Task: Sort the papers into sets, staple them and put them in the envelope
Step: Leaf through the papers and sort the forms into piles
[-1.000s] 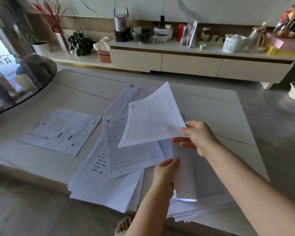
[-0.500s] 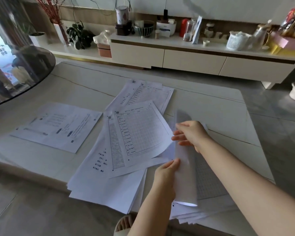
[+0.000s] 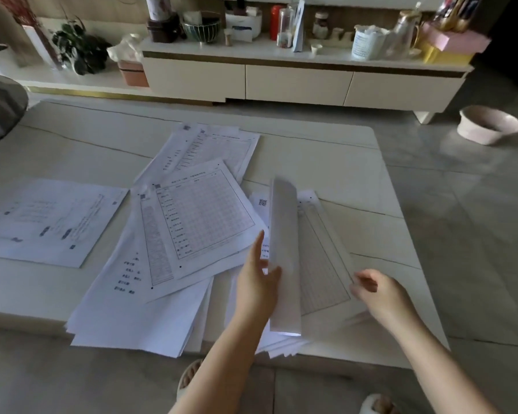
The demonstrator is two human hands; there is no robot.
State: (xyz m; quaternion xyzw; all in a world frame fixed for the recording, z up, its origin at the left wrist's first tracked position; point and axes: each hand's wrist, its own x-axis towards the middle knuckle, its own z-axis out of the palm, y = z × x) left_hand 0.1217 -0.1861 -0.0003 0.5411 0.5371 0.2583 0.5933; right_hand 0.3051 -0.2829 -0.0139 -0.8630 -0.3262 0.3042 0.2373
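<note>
Printed papers lie in piles on the low white table (image 3: pixel 326 150). A lone sheet (image 3: pixel 51 219) lies at the left. The middle pile (image 3: pixel 198 222) is fanned out, with a gridded form on top. My left hand (image 3: pixel 256 285) pinches some lifted sheets (image 3: pixel 284 249) of the right pile and holds them upright, thumb on the near face. Under them a gridded sheet (image 3: pixel 320 264) lies flat. My right hand (image 3: pixel 377 291) hovers at that sheet's right edge with fingers loosely curled and holds nothing. No stapler or envelope is in view.
A long low cabinet (image 3: pixel 296 82) with jars, a bowl and a basket runs along the back wall. A round glass table (image 3: pixel 0 106) overhangs the left edge. A pink basin (image 3: pixel 488 124) sits on the floor at the right. My slippered feet (image 3: pixel 189 377) are below the table's near edge.
My right hand laid the gridded form on the middle pile, let go and drew back to the right pile's right edge. My left hand kept the lifted sheets upright.
</note>
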